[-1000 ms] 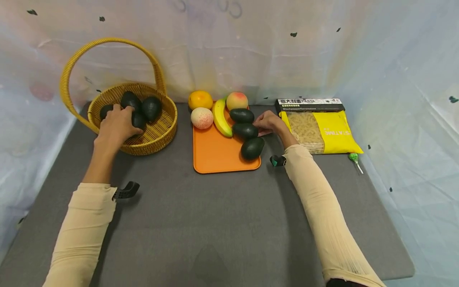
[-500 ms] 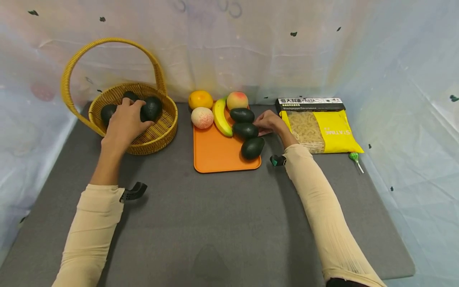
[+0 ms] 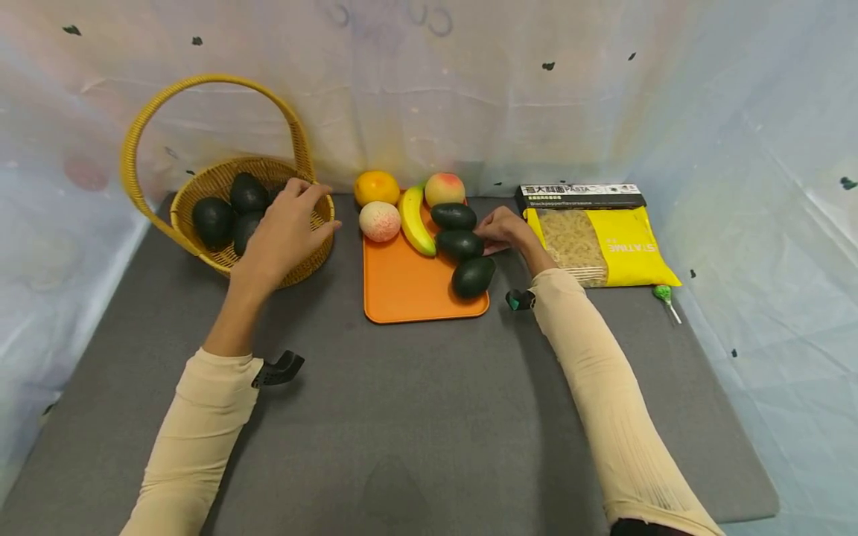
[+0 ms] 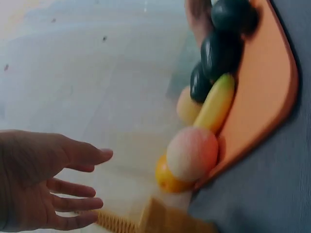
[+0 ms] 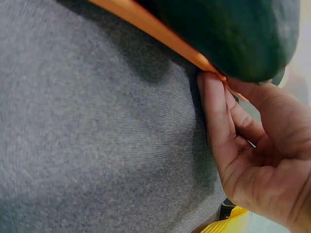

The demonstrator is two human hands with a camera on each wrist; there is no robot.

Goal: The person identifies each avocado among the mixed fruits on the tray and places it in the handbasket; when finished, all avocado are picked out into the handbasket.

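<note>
My left hand hovers over the right side of a yellow wicker basket, fingers spread. The left wrist view shows nothing in that hand. Several dark green avocados lie in the basket; the hand partly hides them. At the right edge of an orange tray, my right hand pinches the rim between thumb and fingers, just beside an avocado. Three avocados line that side of the tray. A banana, an orange, a pale pink peach and another peach are grouped at its back.
Right of the tray lies a yellow pasta bag with a black pasta sauce box behind it. A green lollipop lies by the bag's corner. The basket's tall handle arches above it. Printed cloth hangs behind the grey table.
My left hand has risen off the avocados in the basket and moved right, its fingers spreading, leaving them inside. The right hand stays at the tray's edge.
</note>
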